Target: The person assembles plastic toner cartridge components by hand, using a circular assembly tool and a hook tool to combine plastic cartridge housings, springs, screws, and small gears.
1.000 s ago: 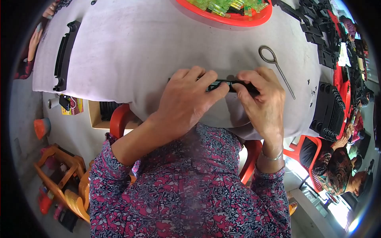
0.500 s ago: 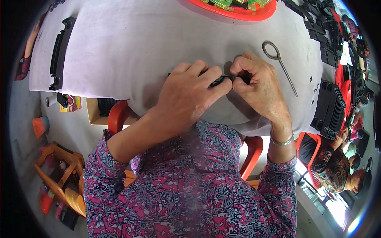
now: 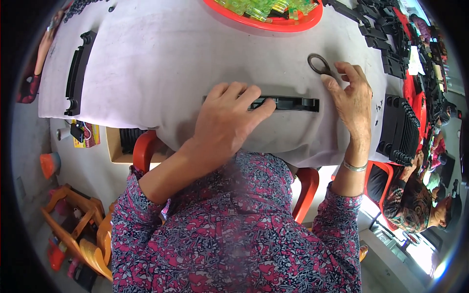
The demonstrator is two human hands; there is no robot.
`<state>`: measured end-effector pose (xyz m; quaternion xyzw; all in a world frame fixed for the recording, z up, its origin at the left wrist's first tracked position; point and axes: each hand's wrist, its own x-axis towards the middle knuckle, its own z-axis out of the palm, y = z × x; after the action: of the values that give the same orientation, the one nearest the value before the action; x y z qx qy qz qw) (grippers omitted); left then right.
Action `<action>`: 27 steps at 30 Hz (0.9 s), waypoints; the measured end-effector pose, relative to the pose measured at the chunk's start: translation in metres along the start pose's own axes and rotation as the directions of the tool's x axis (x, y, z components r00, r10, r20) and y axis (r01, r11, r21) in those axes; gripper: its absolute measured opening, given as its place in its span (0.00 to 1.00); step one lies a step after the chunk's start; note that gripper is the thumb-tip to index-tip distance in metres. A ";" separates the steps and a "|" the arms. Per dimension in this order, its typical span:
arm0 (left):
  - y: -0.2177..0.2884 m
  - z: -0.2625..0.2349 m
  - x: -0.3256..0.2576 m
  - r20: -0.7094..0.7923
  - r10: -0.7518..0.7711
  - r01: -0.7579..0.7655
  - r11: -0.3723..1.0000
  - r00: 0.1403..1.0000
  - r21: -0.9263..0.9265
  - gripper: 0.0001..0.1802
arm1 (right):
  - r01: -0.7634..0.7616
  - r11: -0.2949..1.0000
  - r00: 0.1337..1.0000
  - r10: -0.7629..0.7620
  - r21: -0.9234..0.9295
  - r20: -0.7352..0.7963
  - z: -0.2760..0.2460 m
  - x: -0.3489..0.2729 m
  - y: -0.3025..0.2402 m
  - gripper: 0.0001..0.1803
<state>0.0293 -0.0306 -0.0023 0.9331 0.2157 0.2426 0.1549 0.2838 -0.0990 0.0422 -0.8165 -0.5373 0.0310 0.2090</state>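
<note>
A long black plastic housing lies on the cloth-covered table in front of me, its inner channel facing up. My left hand grips it from above, with fingers over its left part and the fingertips at the channel; that end is mostly hidden. Off to the right, my right hand is raised with thumb and fingers apart. Its thumb is at the neck of a metal rod with a ring end. The hand hides the rod's shaft, and whether they touch is unclear.
A red tray of yellow-green clear plastic pieces stands at the far side. Another black housing lies at the left. Black parts are piled far right, above a stack of black housings. Tiny black bits lie nearby.
My right hand has left the housing's right end and moved right to the ringed rod, fingers spreading. The housing's right part now shows. My left hand stays on the housing.
</note>
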 end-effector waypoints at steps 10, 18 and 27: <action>0.003 0.000 0.003 0.029 -0.008 0.008 1.000 1.000 -0.011 0.19 | -0.052 0.995 0.997 0.056 0.084 -0.046 0.029 0.005 0.018 0.25; 0.002 0.000 0.003 0.030 -0.005 0.005 1.000 1.000 -0.009 0.19 | -0.202 0.924 0.974 0.156 0.326 0.164 0.031 0.020 0.025 0.12; 0.002 0.002 0.003 -0.006 -0.005 0.004 0.999 1.000 -0.032 0.19 | -0.173 0.971 0.963 0.132 0.165 0.234 0.019 0.021 0.007 0.10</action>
<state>0.0339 -0.0312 -0.0022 0.9292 0.2143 0.2484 0.1699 0.2935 -0.0765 0.0261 -0.8241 -0.4875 0.1874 0.2193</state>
